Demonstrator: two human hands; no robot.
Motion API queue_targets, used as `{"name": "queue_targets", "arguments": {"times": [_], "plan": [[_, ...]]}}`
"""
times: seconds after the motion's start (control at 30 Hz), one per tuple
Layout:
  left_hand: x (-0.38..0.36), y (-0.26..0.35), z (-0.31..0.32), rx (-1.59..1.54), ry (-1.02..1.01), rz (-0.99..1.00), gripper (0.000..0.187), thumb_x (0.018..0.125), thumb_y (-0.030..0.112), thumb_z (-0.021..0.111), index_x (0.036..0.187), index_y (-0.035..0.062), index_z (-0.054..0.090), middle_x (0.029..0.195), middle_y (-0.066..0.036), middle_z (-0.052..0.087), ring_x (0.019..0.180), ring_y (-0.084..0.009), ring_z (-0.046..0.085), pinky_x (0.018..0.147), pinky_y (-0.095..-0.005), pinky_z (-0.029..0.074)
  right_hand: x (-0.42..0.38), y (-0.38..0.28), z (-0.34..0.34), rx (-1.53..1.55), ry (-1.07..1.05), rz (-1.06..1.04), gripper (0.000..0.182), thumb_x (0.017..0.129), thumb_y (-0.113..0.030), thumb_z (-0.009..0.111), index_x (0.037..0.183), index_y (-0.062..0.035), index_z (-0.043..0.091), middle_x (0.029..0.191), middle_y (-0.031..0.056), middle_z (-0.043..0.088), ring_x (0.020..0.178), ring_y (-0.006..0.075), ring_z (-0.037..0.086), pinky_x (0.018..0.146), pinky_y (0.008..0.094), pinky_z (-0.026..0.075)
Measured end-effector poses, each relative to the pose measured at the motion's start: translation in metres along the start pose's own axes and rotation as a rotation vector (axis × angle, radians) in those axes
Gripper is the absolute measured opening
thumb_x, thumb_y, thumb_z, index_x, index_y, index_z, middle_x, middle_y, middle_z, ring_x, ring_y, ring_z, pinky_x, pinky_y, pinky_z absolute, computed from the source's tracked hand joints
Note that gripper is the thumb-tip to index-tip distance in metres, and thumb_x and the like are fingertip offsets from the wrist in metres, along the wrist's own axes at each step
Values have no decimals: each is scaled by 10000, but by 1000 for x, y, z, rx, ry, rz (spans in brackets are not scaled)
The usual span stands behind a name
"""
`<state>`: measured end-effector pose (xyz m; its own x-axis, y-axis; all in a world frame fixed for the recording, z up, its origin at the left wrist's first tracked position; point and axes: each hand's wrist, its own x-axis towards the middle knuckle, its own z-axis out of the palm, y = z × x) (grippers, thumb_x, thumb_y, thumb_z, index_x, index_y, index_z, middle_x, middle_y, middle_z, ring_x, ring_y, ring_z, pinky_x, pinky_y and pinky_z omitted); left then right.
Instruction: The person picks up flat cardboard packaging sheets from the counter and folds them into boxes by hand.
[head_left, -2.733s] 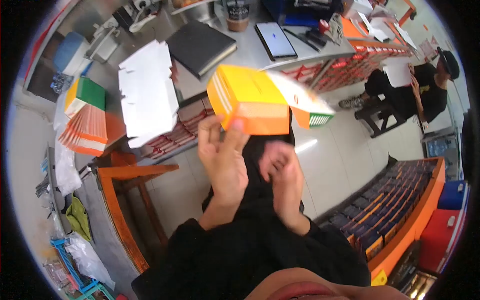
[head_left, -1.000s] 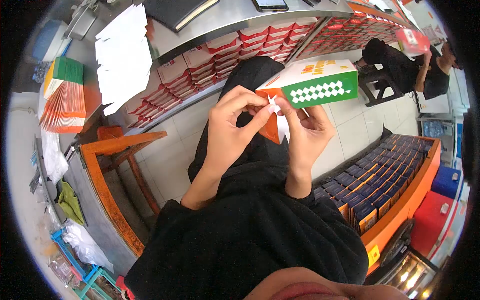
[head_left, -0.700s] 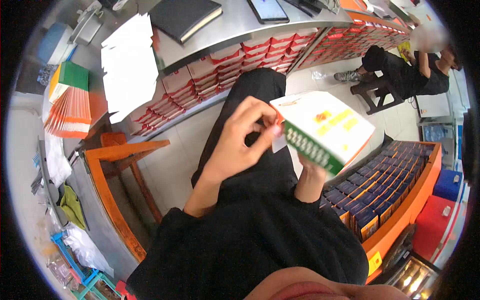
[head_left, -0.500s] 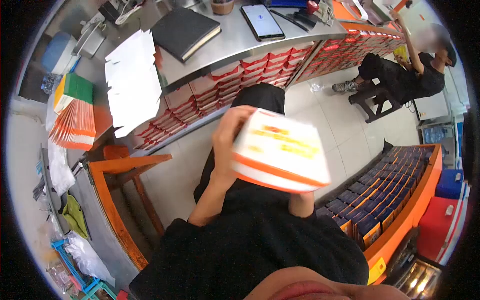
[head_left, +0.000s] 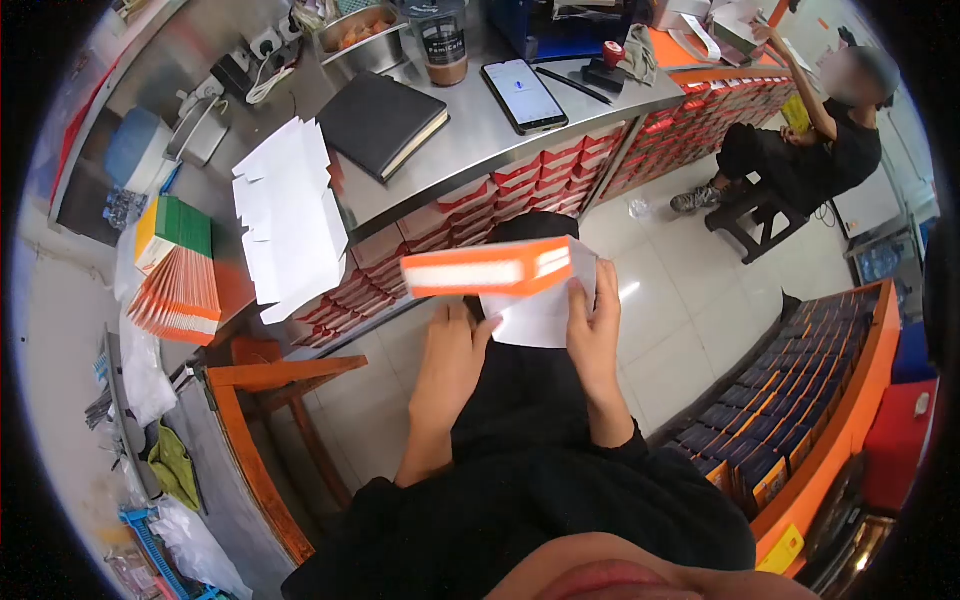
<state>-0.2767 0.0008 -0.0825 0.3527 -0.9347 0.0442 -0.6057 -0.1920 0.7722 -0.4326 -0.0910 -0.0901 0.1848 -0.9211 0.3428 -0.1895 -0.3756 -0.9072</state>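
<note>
At the centre of the view, just above the lap, both hands hold a folded carton (head_left: pixel 500 275) with its orange-and-white edge turned toward the camera. The left hand (head_left: pixel 450 365) props it from below, thumb and fingers spread against the underside; the right hand (head_left: pixel 592 335) grips the white flap at the box's right end, fingers curled over it. Half a second ago the broad printed face with yellow lettering looked up at the camera; now the box has been rotated flat, so only its narrow side and plain white underside show. That suggests the flap folding seen a second earlier has given way to work on another face. No print on the box can be read now.

At 11 o'clock lies a stack of white flat blanks (head_left: pixel 285 225); at 12 a black notebook (head_left: pixel 383 122) and a phone (head_left: pixel 524 93) sit on the steel counter (head_left: pixel 470 150). At 2 o'clock another person (head_left: pixel 810 150) sits on a stool. A jar label at 12 is too small to read.
</note>
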Motion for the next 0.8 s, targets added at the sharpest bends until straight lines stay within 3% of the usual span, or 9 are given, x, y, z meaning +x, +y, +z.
{"name": "queue_targets", "arguments": {"times": [0.07,0.1,0.23,0.33,0.4,0.53,0.6,0.63,0.8], "plan": [[-12,13,-19,11,-248,-46,266,900,167,673,1007,-42,547,824,-180,571,712,-313,575,658,-394,455,-1,-23,3,-80,-25,-36,519,824,126,487,1314,-32,554,1095,125,558,1034,236,559,927,288,414],[-12,22,-20,-198,-235,-48,250,904,167,687,988,-44,583,849,-144,613,764,-247,617,698,-361,482,-4,-28,5,-66,-53,-84,609,738,171,492,1295,-56,592,1112,140,553,1040,261,563,909,299,440],[2,34,-10,-844,192,-26,181,906,100,689,993,-41,616,943,-60,660,892,-126,627,792,-291,510,-22,-19,27,-124,-123,-504,561,670,124,560,1173,-83,700,1035,131,577,944,281,586,828,350,498],[6,22,-7,-884,409,-73,190,876,67,717,1003,-46,631,909,-52,666,850,-135,628,776,-299,507,-20,-23,19,-114,-156,-523,538,660,87,580,1159,-70,703,991,120,587,926,279,587,820,349,497],[7,9,-4,-806,383,-31,188,860,-13,699,1023,-53,615,994,-92,647,895,-153,634,794,-295,532,-22,-24,18,69,-130,-238,431,755,134,536,1114,-35,705,992,127,587,915,261,591,812,337,487],[-9,-19,17,-860,417,-1,265,841,-47,705,1090,-29,614,1050,-82,641,955,-156,629,875,-292,514,-15,-20,24,208,-94,-116,364,796,108,569,1146,9,581,1039,145,593,938,274,608,798,328,477],[-3,2,12,-809,367,31,283,848,9,729,1111,-10,625,1046,-45,643,952,-131,609,854,-288,494,-11,-27,21,-14,-91,-234,436,744,65,666,1153,15,523,1038,145,603,955,300,624,808,355,492],[2,16,11,-1034,299,43,269,846,-27,718,1096,-33,619,1049,-59,644,959,-126,617,871,-276,499,-8,-33,19,-9,-50,-228,441,735,64,688,1141,20,520,1027,142,612,965,301,645,817,357,508],[6,20,29,-957,436,-23,212,859,-40,699,1059,-74,635,1020,-62,661,910,-117,636,802,-253,533,-12,-41,18,141,85,-159,439,738,65,731,1115,25,510,988,146,640,1022,294,684,846,343,549]]}}
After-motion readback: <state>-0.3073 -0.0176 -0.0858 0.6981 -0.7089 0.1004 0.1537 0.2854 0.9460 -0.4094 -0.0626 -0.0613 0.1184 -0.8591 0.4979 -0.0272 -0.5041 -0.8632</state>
